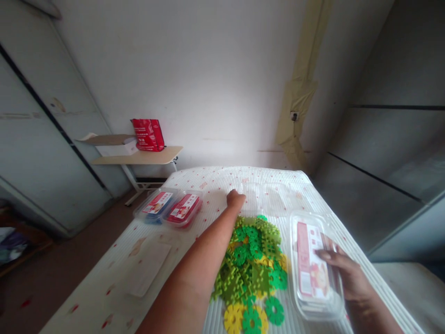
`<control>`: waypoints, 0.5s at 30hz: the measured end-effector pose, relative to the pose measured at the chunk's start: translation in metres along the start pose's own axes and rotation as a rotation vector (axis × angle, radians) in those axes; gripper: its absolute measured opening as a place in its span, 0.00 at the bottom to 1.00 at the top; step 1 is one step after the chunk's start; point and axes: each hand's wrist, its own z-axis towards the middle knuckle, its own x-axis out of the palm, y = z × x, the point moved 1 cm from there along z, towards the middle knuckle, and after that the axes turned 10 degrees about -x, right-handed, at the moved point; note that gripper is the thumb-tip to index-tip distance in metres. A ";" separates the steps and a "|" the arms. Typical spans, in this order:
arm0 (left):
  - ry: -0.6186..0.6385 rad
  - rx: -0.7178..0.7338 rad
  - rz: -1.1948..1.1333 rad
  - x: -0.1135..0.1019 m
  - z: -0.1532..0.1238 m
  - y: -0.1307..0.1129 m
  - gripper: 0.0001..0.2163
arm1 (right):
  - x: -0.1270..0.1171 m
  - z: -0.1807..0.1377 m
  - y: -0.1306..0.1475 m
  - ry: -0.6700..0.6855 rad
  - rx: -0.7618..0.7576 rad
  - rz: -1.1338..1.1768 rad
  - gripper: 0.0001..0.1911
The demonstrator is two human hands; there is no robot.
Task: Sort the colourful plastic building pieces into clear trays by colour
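Observation:
My left hand (235, 198) reaches far across the bed, its fingers curled at the edge of a clear empty plastic box (267, 197); what they grip, if anything, is hidden. My right hand (342, 271) rests with fingers flat on a clear lidded box with a red label (313, 264) at the right. Between my arms lies a pile of green and yellow snowflake-shaped plastic pieces (253, 264).
The white dotted bed cover (111, 287) holds two lidded boxes at the left, one with blue contents (156, 206), one with red (184, 208). A loose clear lid (149, 266) lies nearer. A side table (139, 157) with a red bag (149, 134) stands by the wall.

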 end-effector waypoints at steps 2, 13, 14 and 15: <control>-0.026 0.027 -0.030 -0.007 -0.007 -0.001 0.16 | -0.001 0.000 -0.002 0.010 0.012 -0.009 0.19; 0.552 0.211 -0.445 -0.106 -0.161 0.038 0.14 | 0.020 -0.005 0.001 -0.139 0.048 -0.238 0.16; 0.610 0.198 -0.449 -0.119 -0.173 0.050 0.15 | 0.025 -0.006 0.002 -0.135 0.030 -0.287 0.17; 0.654 0.171 -0.439 -0.132 -0.182 0.063 0.16 | 0.032 -0.007 0.002 -0.112 0.007 -0.349 0.18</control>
